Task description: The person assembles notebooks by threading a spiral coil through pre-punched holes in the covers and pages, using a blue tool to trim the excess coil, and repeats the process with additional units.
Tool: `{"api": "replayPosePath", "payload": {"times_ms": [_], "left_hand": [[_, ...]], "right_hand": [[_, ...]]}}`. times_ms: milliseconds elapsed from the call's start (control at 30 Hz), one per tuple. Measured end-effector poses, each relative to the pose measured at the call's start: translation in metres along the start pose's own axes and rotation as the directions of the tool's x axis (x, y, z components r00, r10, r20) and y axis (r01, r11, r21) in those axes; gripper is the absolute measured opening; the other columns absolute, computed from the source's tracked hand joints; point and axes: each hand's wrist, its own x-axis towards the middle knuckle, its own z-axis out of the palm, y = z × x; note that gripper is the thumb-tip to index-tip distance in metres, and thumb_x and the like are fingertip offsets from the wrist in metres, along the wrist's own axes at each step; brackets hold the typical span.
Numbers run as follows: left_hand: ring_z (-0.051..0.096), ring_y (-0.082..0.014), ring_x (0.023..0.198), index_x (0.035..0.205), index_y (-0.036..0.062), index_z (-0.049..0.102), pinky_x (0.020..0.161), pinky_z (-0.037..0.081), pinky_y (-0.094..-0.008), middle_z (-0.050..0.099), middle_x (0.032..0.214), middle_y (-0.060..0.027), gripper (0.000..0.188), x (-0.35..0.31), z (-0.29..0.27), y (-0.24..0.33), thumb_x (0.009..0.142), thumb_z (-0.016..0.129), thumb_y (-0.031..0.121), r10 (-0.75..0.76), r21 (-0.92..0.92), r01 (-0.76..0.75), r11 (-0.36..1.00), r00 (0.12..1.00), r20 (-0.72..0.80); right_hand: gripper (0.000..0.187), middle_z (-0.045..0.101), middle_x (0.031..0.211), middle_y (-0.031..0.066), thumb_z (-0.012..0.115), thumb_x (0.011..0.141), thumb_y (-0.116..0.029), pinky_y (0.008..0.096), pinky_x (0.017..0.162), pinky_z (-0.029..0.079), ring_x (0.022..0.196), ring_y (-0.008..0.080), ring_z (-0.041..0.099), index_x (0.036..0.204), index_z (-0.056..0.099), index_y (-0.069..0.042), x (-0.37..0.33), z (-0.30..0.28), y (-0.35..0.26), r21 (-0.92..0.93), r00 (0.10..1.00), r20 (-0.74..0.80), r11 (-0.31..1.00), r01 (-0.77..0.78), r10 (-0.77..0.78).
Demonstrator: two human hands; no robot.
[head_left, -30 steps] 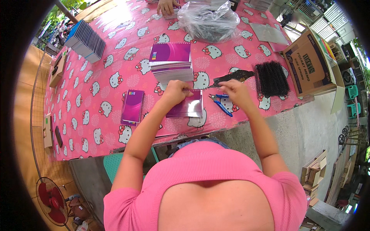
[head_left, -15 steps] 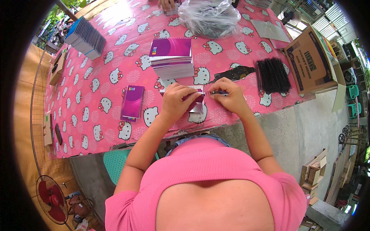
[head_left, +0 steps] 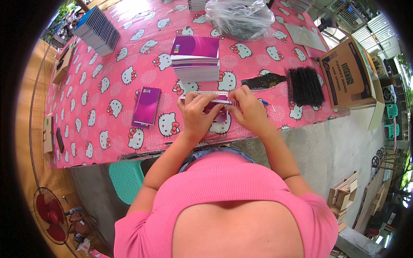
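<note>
Near the table's front edge, my left hand (head_left: 198, 112) holds down a small purple memo pad (head_left: 221, 114), its thumb and fingers closed on it. A white strip with a row of punched holes (head_left: 215, 93) shows along the pad's far side. My right hand (head_left: 249, 111) is closed in a pinch at the right end of that punched edge. Whatever lies between its fingertips is too small to make out. Just right of this hand lies a small blue object (head_left: 264, 102), partly hidden by it.
Behind my hands stands a stack of purple memo pads (head_left: 195, 60); two bound ones (head_left: 146, 107) lie left. Black spiral coils (head_left: 304, 86), a dark patterned sheet (head_left: 263, 81) and a cardboard box (head_left: 348, 75) are right. A plastic bag (head_left: 241, 19) and a blue notebook stack (head_left: 97, 32) lie farther back.
My right hand has moved left and now meets the pad's punched edge. The small blue object has come into sight beside it. At the far edge, another person's hand has left the view.
</note>
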Motion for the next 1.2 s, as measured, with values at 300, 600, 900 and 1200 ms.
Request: {"api": "replayPosePath", "payload": {"times_ms": [300,600,900,1200], "left_hand": [[0.055,-0.0156,0.089,0.084,0.0158,0.071,0.093,0.025,-0.0475,0.068,0.086,0.0051,0.016,-0.004,0.005,-0.01,0.071,0.076,0.024,-0.008,-0.048,0.007,0.999,1.0,-0.006],[0.054,-0.0159,0.088,0.096,0.0174,0.071,0.092,0.026,-0.0488,0.069,0.084,0.0044,0.028,-0.004,0.001,-0.01,0.069,0.078,0.023,-0.051,-0.094,0.054,0.994,0.998,0.035],[0.054,-0.0175,0.087,0.111,0.0158,0.066,0.089,0.026,-0.0459,0.068,0.083,0.0021,0.045,0.002,0.001,-0.014,0.068,0.075,0.022,-0.037,-0.092,0.045,0.995,0.996,0.087],[0.057,-0.0184,0.096,0.134,0.018,0.045,0.09,0.031,-0.0456,0.062,0.093,0.0001,0.079,0.015,-0.008,-0.007,0.063,0.079,0.017,-0.102,-0.116,0.126,0.985,0.975,0.199]], "right_hand": [[0.019,0.055,0.086,0.0128,0.064,0.083,-0.019,0.0405,0.063,0.048,0.083,0.0307,0.058,0.092,0.058,-0.004,0.003,0.005,-0.012,-0.102,0.999,0.046,0.995,0.022,-0.017],[0.021,0.061,0.092,0.0161,0.063,0.082,-0.02,0.0439,0.072,0.048,0.088,0.0354,0.059,0.091,0.061,-0.001,0.007,-0.036,-0.031,-0.16,0.996,-0.051,0.984,-0.085,0.077],[0.027,0.063,0.084,0.0195,0.066,0.073,-0.016,0.0446,0.072,0.047,0.083,0.0376,0.06,0.095,0.063,0.0,0.019,-0.009,-0.022,-0.224,0.923,0.385,0.97,0.093,0.0],[0.02,0.063,0.078,0.024,0.065,0.072,-0.013,0.0446,0.065,0.051,0.072,0.0396,0.063,0.083,0.066,0.004,0.05,0.004,-0.02,-0.356,0.818,0.564,0.927,0.114,0.116]]}}
